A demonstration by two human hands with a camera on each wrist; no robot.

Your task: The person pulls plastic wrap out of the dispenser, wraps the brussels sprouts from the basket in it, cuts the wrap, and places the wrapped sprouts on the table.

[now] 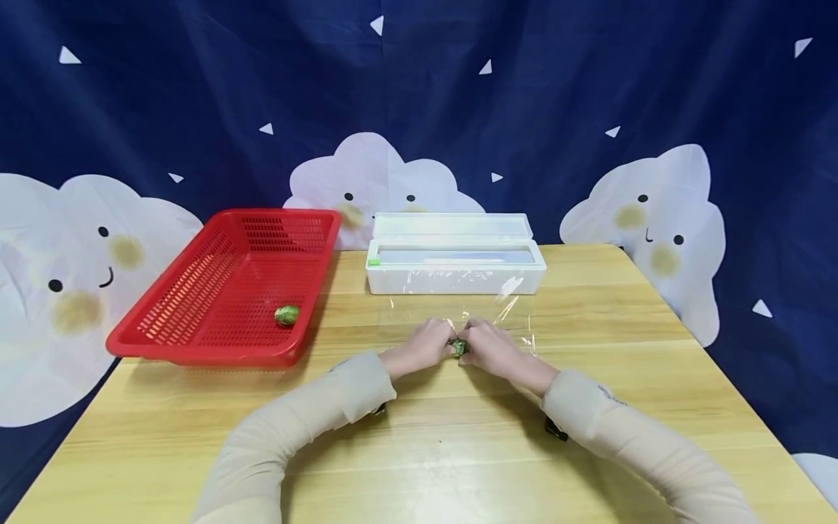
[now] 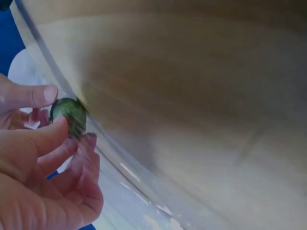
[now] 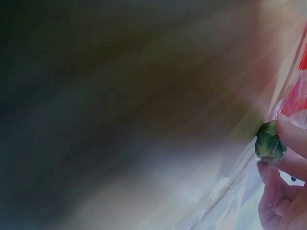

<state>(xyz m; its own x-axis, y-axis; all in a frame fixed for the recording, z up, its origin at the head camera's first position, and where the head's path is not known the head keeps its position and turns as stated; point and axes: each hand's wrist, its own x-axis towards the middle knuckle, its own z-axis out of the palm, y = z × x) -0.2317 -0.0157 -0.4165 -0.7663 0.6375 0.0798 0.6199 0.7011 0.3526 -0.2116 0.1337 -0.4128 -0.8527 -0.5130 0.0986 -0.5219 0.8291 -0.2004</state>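
A Brussels sprout (image 1: 460, 348) is between the two hands over the middle of the table. My left hand (image 1: 424, 344) pinches it from the left, thumb and fingertips on its side. From the right, my right hand (image 1: 489, 348) grips the same sprout with thumb and fingers. Clear plastic wrap (image 1: 419, 309) stretches from the white box (image 1: 456, 280) to the hands and lies against the sprout. In the left wrist view, the sprout (image 2: 69, 116) shows green between both hands' fingertips. The right wrist view shows the sprout (image 3: 270, 142) at the right edge, beside the thumb.
A red perforated basket (image 1: 225, 353) stands at the left of the wooden table (image 1: 432, 451), with another Brussels sprout (image 1: 286, 315) inside. The box's lid (image 1: 452, 224) is raised, and a green slider (image 1: 374, 262) sits at its left end. A dark blue cloud-patterned curtain (image 1: 556, 94) hangs behind.
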